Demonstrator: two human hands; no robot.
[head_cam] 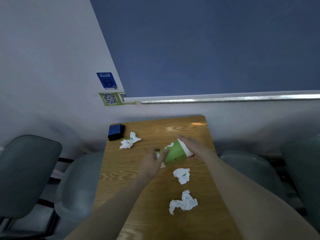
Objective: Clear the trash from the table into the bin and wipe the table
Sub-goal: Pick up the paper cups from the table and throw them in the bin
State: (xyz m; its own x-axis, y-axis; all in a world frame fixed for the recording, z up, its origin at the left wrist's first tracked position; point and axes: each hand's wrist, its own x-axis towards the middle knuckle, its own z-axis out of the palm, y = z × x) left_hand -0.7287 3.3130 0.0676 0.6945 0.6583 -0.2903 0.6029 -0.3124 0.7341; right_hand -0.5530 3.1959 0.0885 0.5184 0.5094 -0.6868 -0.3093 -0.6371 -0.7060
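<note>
A green paper cup (174, 154) with a white rim lies tilted over the wooden table (190, 129), held between both hands. My right hand (192, 147) wraps its rim end. My left hand (152, 161) grips its base end, with a bit of white tissue by the fingers. Three crumpled white tissues lie on the table: one at the far left (129, 141), one just below the cup (182, 175), one nearer to me (183, 202). A folded dark blue cloth (116, 132) sits at the table's far left corner.
Grey seats stand on both sides of the table, left (27, 172) and right (256, 172). A wall with QR code stickers (109, 98) and a ledge (225, 98) runs behind the table. No bin is in view.
</note>
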